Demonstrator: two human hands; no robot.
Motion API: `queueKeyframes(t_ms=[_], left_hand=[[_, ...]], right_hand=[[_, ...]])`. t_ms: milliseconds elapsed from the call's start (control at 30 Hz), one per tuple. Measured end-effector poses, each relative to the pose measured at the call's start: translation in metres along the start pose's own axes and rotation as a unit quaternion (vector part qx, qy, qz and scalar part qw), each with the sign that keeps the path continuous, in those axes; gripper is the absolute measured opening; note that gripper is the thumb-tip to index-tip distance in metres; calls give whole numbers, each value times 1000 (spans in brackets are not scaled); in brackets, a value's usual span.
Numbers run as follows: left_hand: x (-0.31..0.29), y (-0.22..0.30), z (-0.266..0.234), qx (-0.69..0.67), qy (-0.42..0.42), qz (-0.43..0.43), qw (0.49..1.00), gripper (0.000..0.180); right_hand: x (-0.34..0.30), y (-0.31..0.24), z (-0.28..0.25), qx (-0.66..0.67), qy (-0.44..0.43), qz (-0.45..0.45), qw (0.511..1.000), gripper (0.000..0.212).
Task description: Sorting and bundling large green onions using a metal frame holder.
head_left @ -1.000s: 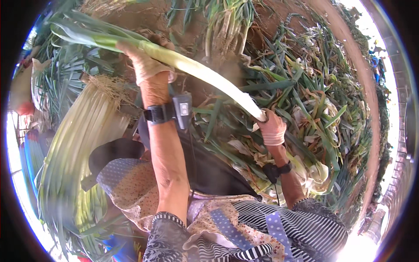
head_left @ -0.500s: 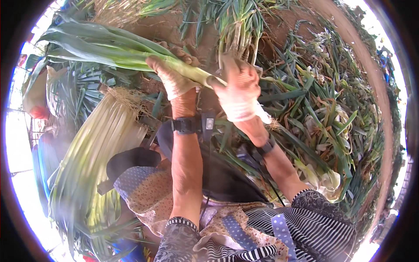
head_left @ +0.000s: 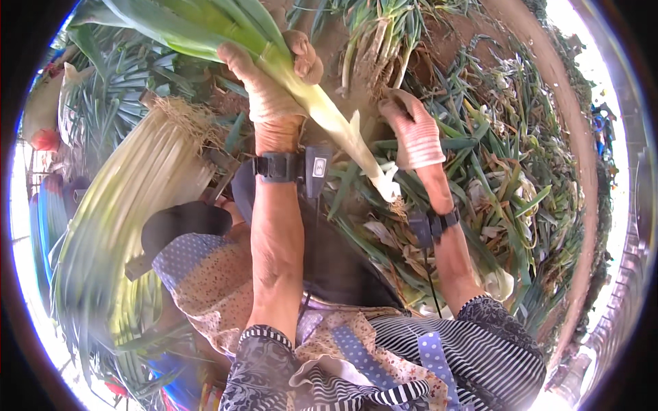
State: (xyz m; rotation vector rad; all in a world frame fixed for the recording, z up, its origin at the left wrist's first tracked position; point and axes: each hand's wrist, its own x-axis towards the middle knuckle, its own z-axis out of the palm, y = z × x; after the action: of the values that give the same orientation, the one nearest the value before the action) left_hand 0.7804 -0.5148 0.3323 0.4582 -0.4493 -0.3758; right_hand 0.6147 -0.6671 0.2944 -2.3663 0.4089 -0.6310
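A thick leek [head_left: 336,123] lies diagonally in front of me, green leaves at the upper left, white root end pointing to the lower right. My left hand [head_left: 274,85] is closed around its shaft just below the leaves. Strips of pale outer skin stand loose from the shaft and near the roots. To the right of the leek, apart from it, is my right hand [head_left: 413,130]. Its fingers are loosely curled with a gap by the thumb, and I see nothing in them. Both hands wear soiled pale gloves.
At left, a large bundle of leeks [head_left: 127,198] lies with its roots toward me and the far side. Another bunch [head_left: 377,51] lies ahead. A heap of stripped leaves [head_left: 500,171] covers the right side, and more green leaves [head_left: 123,75] are at the upper left.
The leek has swung from nearly level to a steeper slant, its root end now lower and farther right. My right hand has come off the shaft and moved right.
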Motion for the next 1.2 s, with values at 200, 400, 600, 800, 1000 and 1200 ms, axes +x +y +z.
queueKeyframes(t_ms=[200,400,600,800,1000,1200], left_hand=[[-1,-15,3,11,0,-17,1000,101],[5,-9,-10,-3,-22,-24,999,88],[2,-3,-16,-43,-47,-7,998,86],[-9,-26,-7,-130,-102,-42,985,88],[-13,-24,-13,-110,-2,-54,992,77],[4,6,-36,-79,-22,-8,997,79]], right_hand=[[0,-42,-1,-137,-122,-195,963,34],[-59,24,-23,-229,-182,-121,948,24],[-207,121,-47,-107,-134,350,921,23],[-285,136,-60,-241,-141,422,863,24],[-318,140,-85,-356,-193,452,795,30],[-339,151,-148,-280,-287,531,746,40]])
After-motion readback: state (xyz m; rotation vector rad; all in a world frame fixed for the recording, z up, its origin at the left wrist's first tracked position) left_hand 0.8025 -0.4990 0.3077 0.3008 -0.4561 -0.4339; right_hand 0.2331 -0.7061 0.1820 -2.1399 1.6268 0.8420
